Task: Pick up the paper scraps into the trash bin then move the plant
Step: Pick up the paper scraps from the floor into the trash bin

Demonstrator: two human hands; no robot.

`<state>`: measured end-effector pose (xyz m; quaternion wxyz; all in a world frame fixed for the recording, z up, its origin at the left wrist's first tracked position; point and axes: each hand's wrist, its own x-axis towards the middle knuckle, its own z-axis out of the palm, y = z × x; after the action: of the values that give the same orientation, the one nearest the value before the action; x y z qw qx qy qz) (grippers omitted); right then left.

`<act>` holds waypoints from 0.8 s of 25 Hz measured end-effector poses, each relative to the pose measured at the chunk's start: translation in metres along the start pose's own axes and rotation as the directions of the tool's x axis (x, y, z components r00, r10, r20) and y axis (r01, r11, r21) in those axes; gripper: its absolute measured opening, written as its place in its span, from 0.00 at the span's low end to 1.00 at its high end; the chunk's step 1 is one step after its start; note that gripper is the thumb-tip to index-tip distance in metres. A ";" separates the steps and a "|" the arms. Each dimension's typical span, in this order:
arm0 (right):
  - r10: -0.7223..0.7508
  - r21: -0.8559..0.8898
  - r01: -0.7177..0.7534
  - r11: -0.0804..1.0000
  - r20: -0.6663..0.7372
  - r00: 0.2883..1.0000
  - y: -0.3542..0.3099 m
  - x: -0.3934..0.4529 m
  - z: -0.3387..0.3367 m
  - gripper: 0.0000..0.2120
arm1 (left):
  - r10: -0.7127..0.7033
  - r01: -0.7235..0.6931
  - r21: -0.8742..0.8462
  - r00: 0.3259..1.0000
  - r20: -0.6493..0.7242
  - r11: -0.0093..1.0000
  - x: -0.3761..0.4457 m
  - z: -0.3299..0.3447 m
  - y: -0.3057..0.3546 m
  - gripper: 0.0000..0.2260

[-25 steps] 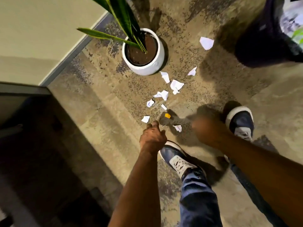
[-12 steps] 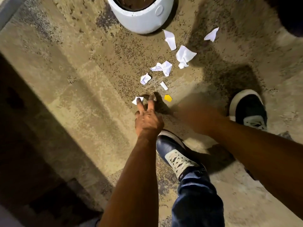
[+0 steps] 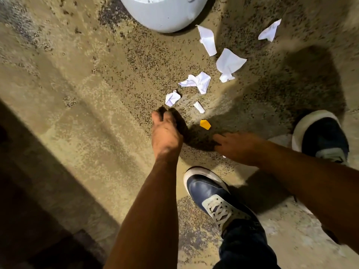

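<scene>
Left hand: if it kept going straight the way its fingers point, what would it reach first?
Probably the small crumpled scrap, which lies just beyond the left hand on the floor. How high the hand is above the floor is unclear.

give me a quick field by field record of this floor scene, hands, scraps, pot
left hand: low over the floor, fingers curled; whether it holds anything is hidden
right hand: fingers extended, reaching toward the yellow scrap
yellow scrap: on the floor between the hands
white paper scraps: six lying loose, e.g., plus a sliver showing under the right hand
plant pot: white, top edge, only lower body in view
trash bin: not in view
floor: speckled
</scene>
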<state>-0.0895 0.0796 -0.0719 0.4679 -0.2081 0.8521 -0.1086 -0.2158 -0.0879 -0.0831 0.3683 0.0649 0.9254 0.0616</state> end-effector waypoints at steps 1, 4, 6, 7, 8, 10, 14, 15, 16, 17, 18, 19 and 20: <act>-0.020 -0.015 0.019 1.000 -0.011 1.000 0.001 0.000 0.000 0.14 | 0.022 -0.022 0.017 1.000 -0.008 1.000 0.003 -0.002 0.000 0.13; -0.169 -0.176 0.113 0.978 -0.352 0.920 0.004 0.002 0.000 0.08 | 0.120 -0.119 0.025 0.988 -0.096 0.993 0.009 -0.011 0.005 0.17; -0.201 -0.205 0.105 0.973 -0.531 0.823 0.007 0.007 -0.007 0.09 | 0.129 -0.130 0.004 0.978 -0.165 0.992 0.013 -0.019 0.012 0.21; -0.181 -0.178 0.097 0.979 -0.553 0.813 0.008 0.011 -0.012 0.12 | 0.114 -0.116 -0.009 0.981 -0.156 0.993 0.014 -0.022 0.017 0.24; -0.147 -0.153 0.076 0.985 -0.540 0.829 0.009 0.016 -0.016 0.15 | 0.095 -0.097 -0.012 0.990 -0.101 0.995 0.018 -0.023 0.022 0.26; -0.094 -0.129 0.040 0.991 -0.436 0.895 0.012 0.025 -0.023 0.23 | 0.072 -0.072 -0.004 0.997 0.026 0.997 0.023 -0.020 0.033 0.27; -0.119 -0.104 0.089 0.991 -0.332 0.936 0.021 0.025 -0.028 0.26 | 0.063 -0.068 0.041 0.992 0.107 0.997 0.032 -0.013 0.043 0.17; -0.114 -0.091 0.090 0.992 -0.311 0.944 0.022 0.024 -0.027 0.25 | 0.073 -0.079 0.051 0.992 0.101 0.996 0.033 -0.013 0.044 0.15; -0.111 -0.079 0.093 0.993 -0.275 0.955 0.022 0.022 -0.026 0.24 | 0.086 -0.093 0.076 0.992 0.091 0.993 0.034 -0.013 0.045 0.15; -0.118 -0.066 0.106 0.992 -0.236 0.964 0.023 0.020 -0.024 0.22 | 0.102 -0.108 0.093 0.992 0.068 0.990 0.035 -0.014 0.047 0.17; -0.124 -0.051 0.116 0.992 -0.213 0.969 0.024 0.017 -0.022 0.20 | 0.121 -0.125 0.097 0.991 0.048 0.987 0.035 -0.015 0.048 0.19; -0.116 -0.021 0.114 0.993 -0.221 0.968 0.026 0.014 -0.021 0.19 | 0.144 -0.147 0.091 0.989 0.033 0.985 0.034 -0.016 0.050 0.21; -0.099 0.023 0.109 0.994 -0.261 0.960 0.028 0.010 -0.020 0.18 | 0.155 -0.156 0.067 0.988 0.030 0.985 0.033 -0.017 0.054 0.23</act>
<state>-0.1182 0.0996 -0.0795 0.3500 -0.2278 0.8916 -0.1753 -0.2467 -0.0305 -0.0843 0.3715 0.1504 0.9144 0.0573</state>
